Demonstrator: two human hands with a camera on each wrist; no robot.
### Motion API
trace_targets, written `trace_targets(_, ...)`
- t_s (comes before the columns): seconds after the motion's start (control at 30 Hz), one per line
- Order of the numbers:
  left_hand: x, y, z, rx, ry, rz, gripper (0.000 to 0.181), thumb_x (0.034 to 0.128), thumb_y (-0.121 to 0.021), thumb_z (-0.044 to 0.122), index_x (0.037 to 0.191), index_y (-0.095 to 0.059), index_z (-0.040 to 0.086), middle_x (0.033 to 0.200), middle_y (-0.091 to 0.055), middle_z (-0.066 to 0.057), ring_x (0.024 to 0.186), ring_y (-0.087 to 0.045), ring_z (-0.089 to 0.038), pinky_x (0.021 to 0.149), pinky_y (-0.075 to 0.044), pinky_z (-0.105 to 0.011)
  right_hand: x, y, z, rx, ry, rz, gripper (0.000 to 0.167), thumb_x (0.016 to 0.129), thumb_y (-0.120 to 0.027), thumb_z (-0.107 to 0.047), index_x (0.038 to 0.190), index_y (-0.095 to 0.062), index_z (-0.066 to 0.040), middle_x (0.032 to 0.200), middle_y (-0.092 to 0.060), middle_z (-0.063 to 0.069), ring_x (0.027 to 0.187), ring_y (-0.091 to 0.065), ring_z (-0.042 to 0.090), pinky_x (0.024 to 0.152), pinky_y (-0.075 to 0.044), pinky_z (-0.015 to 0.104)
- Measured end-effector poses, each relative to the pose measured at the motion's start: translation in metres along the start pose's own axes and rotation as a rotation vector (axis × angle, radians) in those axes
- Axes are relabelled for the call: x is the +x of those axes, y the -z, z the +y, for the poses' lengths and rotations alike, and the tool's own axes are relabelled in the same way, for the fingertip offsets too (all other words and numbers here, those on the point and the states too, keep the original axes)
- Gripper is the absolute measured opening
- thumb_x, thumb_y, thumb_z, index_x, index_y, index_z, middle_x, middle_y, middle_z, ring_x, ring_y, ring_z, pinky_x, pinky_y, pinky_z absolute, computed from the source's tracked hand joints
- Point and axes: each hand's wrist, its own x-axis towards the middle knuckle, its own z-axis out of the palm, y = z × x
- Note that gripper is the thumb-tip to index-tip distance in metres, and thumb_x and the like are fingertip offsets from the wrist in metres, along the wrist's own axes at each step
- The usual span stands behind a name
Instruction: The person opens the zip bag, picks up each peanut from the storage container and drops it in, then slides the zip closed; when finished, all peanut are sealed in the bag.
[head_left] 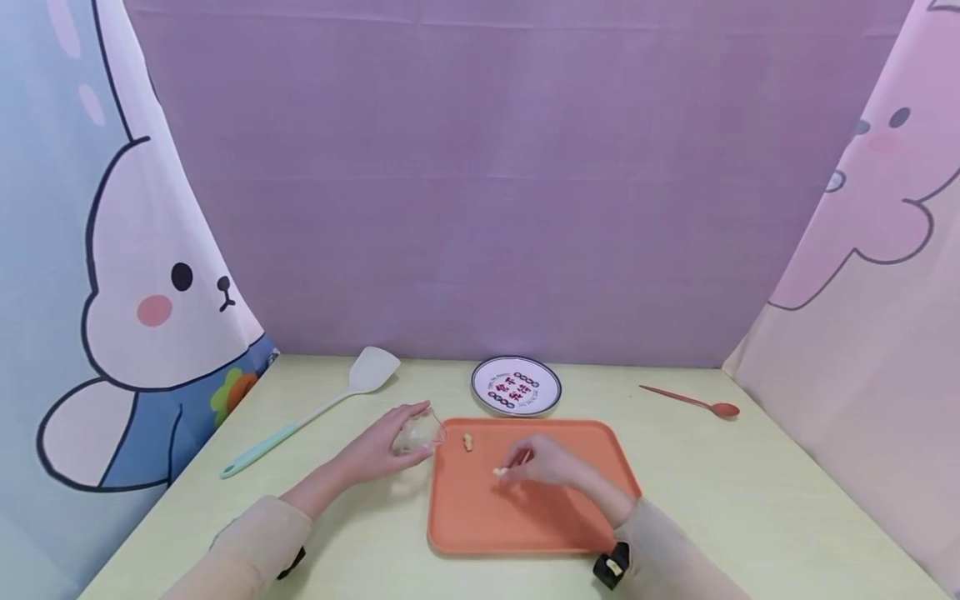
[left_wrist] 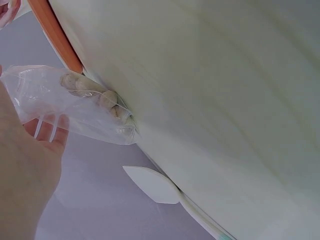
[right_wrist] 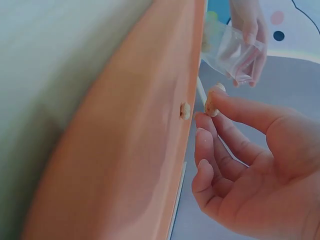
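Observation:
My left hand point(head_left: 384, 448) grips a clear plastic bag point(head_left: 422, 432) by its upper part, just left of the orange tray point(head_left: 480, 529). Several peanuts in their shells point(left_wrist: 108, 99) lie inside the bag in the left wrist view. Over the tray, my right hand point(head_left: 547, 461) pinches one peanut point(right_wrist: 212, 106) between thumb and forefinger; its other fingers are bent. Another unshelled peanut point(head_left: 468, 442) rests on the tray near its upper left corner, and it also shows in the right wrist view.
Behind the tray sits a white plate point(head_left: 516, 387) with a dark rim and red print. A white spatula point(head_left: 372, 371) with a mint handle lies at the left. A red spoon point(head_left: 723, 410) lies at the right. Curtains point(head_left: 480, 183) enclose the table's back and sides.

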Motion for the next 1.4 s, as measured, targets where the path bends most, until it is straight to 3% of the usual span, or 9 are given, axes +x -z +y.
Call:
trace_targets(0.33, 0.0, 0.0, 0.0, 0.003, 0.006, -0.005, 0.071, 0.0853, -0.067, 0.04, 0.142, -0.039, 0.006, 0.135, -0.051, -0.007, 0.125, -0.047, -0.025, 0.101, -0.042, -0.046, 0.006, 0.008, -0.012, 0.022, -0.011, 0.055, 0.018, 0.083, -0.07, -0.032, 0.095, -0.072, -0.019, 0.091, -0.07, -0.006, 0.085, -0.064, 0.014, 0.076, -0.052, 0.029)
trace_targets(0.47, 0.0, -0.001, -0.001, -0.003, 0.015, -0.009, 0.072, 0.0854, -0.066, 0.041, 0.142, -0.038, 0.006, 0.135, -0.051, -0.007, 0.124, -0.047, -0.026, 0.101, -0.042, -0.046, 0.017, 0.006, -0.021, 0.053, 0.042, 0.094, 0.016, 0.084, -0.069, -0.026, 0.095, -0.073, -0.014, 0.089, -0.071, 0.0, 0.082, -0.064, 0.018, 0.071, -0.052, 0.027)
trace_targets(0.77, 0.0, 0.001, 0.002, -0.019, 0.034, -0.019, 0.073, 0.0853, -0.065, 0.045, 0.142, -0.038, 0.006, 0.135, -0.051, -0.006, 0.125, -0.047, -0.026, 0.101, -0.042, -0.047, 0.039, -0.003, -0.041, 0.001, 0.113, 0.212, 0.012, 0.081, -0.073, -0.021, 0.087, -0.072, -0.01, 0.078, -0.069, -0.001, 0.069, -0.058, 0.005, 0.063, -0.049, 0.021)
trace_targets(1.0, 0.0, 0.002, 0.001, -0.022, 0.035, -0.019, 0.073, 0.0848, -0.066, 0.042, 0.142, -0.038, 0.007, 0.135, -0.051, -0.006, 0.124, -0.048, -0.025, 0.101, -0.042, -0.047, 0.054, -0.012, -0.052, 0.042, 0.144, 0.199, 0.013, 0.083, -0.071, -0.022, 0.087, -0.072, -0.01, 0.078, -0.07, 0.001, 0.069, -0.061, 0.006, 0.062, -0.049, 0.02)
trace_targets(1.2, 0.001, 0.0, -0.001, -0.015, 0.019, -0.008, 0.072, 0.0845, -0.067, 0.042, 0.142, -0.039, 0.008, 0.134, -0.052, -0.004, 0.124, -0.048, -0.023, 0.101, -0.042, -0.046, 0.067, -0.021, -0.059, 0.06, 0.125, 0.202, 0.013, 0.082, -0.072, -0.02, 0.089, -0.072, -0.009, 0.081, -0.072, 0.002, 0.067, -0.06, 0.003, 0.061, -0.049, 0.019)
trace_targets(1.4, 0.001, 0.001, 0.0, -0.018, 0.011, -0.001, 0.072, 0.084, -0.068, 0.041, 0.141, -0.04, 0.007, 0.134, -0.052, -0.004, 0.125, -0.047, -0.024, 0.102, -0.041, -0.046, 0.077, -0.029, -0.065, 0.071, 0.096, 0.196, 0.014, 0.082, -0.072, -0.022, 0.088, -0.072, -0.01, 0.079, -0.071, 0.002, 0.062, -0.062, 0.017, 0.05, -0.053, 0.033)
